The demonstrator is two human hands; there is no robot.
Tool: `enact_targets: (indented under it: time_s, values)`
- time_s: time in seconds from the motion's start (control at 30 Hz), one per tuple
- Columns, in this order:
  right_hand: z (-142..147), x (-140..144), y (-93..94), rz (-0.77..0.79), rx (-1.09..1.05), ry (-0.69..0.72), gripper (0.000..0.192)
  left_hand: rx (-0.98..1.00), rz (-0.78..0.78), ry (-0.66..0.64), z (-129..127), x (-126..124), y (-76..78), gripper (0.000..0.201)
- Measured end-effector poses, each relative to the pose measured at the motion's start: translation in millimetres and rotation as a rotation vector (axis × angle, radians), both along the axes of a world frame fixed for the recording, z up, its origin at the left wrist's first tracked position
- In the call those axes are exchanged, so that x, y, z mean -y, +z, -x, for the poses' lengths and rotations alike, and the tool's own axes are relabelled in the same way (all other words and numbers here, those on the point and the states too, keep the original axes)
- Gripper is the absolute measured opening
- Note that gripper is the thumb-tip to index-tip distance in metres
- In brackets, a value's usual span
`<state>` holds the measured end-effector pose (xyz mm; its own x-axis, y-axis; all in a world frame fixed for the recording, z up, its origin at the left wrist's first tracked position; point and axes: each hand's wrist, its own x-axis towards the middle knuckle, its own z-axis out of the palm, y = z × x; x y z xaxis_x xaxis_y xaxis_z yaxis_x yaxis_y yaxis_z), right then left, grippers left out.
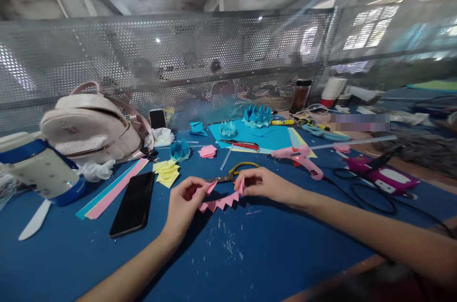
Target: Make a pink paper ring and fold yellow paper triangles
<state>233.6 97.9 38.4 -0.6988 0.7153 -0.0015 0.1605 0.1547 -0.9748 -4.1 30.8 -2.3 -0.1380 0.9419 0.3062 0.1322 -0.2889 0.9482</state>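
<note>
Between my two hands hangs a pink folded paper chain (222, 203) with a zigzag edge of points, sagging a little above the blue table. My left hand (186, 197) pinches its left end between thumb and fingers. The right end is pinched in my right hand (260, 183). Just behind the chain lie scissors (228, 177) with yellow handles, partly hidden by my right fingers. A pile of pink paper pieces (207, 151) and a pile of yellow paper pieces (166, 172) rest farther back. To the right of them is a pink glue gun (299, 157).
A phone (133, 204), paper strips (112, 190), a bottle (44, 169) and a backpack (91, 123) stand or lie on the left. Blue paper crowns (257, 115) and a red cutter knife (240, 144) sit on blue sheets (278, 138) behind. A black cable (371, 204) loops at right.
</note>
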Motion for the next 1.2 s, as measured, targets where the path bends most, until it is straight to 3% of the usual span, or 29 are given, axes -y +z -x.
enact_targets:
  time_s: [0.17,0.37,0.63,0.83,1.2]
  values:
    - [13,-12,-10.3,0.061,-0.075,0.086,0.020,0.057,0.034,0.023,1,-1,2.7,0.028]
    - [11,-20,-26.0,0.131,-0.235,0.160,0.039,0.096,0.044,0.017,4,-5,-2.1,0.028]
    - [2,-14,-27.3,0.248,-0.341,0.123,0.061,0.086,0.033,-0.028,2,-4,-2.5,0.019]
    - [-1,-9,-21.4,0.258,-0.228,0.184,0.053,0.016,-0.038,-0.067,-1,0,2.0,0.014]
    - [2,-3,-15.8,0.100,-0.006,0.250,0.037,-0.218,-0.133,-0.165,-8,11,5.5,0.010]
